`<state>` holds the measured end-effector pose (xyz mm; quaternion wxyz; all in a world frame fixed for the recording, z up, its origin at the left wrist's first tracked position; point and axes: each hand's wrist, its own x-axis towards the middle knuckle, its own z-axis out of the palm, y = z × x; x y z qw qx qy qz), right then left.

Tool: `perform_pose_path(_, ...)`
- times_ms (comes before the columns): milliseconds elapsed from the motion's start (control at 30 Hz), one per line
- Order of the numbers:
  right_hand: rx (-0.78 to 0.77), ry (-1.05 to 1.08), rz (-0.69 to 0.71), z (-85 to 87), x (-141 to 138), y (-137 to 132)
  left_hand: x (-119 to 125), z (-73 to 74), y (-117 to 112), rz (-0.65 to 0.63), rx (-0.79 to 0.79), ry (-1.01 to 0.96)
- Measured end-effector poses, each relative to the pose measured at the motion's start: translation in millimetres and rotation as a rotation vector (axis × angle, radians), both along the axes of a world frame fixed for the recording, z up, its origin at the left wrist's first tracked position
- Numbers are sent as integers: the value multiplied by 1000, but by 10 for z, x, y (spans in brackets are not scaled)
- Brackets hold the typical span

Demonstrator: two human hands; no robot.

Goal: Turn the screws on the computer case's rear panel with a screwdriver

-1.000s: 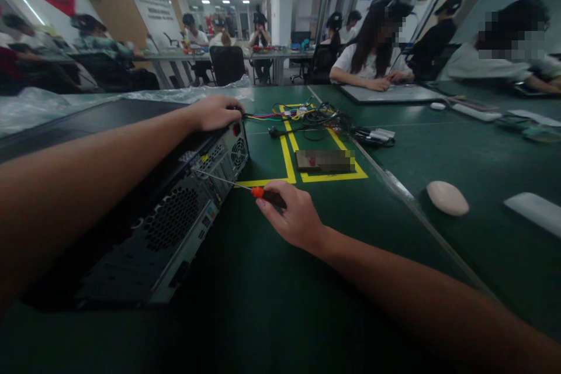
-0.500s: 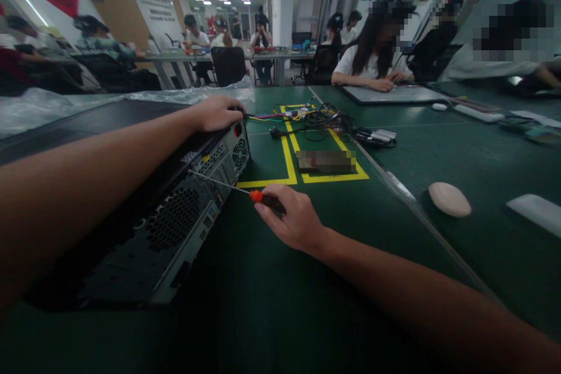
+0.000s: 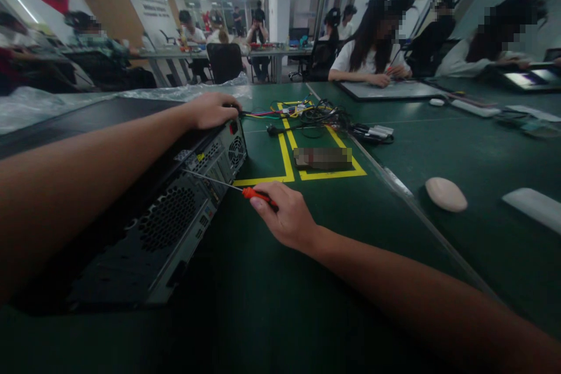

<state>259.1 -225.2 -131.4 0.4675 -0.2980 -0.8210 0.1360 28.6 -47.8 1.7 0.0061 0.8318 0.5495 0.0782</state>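
Note:
A dark computer case (image 3: 169,219) lies on the green table at left, its metal back panel with vents and ports facing right. My left hand (image 3: 214,110) grips the case's top edge near the far corner, fingers bent over it. My right hand (image 3: 287,213) is closed around the orange and dark handle of a screwdriver (image 3: 250,193). Its long thin shaft points left, and the tip meets the back panel near the upper edge, below a small yellow label. Any screw at the tip is too small to make out. My left forearm hides part of the case.
Tangled cables (image 3: 328,117) with a black plug lie beyond the case, near yellow tape (image 3: 287,158). A blurred dark flat object (image 3: 323,158) sits inside the taped outline. A pale mouse (image 3: 446,194) is at right. Clear plastic wrap (image 3: 65,104) lies behind the case. Other people sit across the table.
My right hand's hold on the screwdriver has shifted slightly, and more of the orange handle shows. The tip stays at the back panel. My left hand keeps its place on the case.

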Motion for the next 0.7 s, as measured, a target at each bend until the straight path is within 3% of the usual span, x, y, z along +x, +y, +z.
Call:
perform_pose_path(300,-40,19,-1,-86,-24,8,7,16,-46,-25,11,10)
perform_pose_path(700,18,20,29,-63,5,19,-14,-4,-13,-23,-14,3)
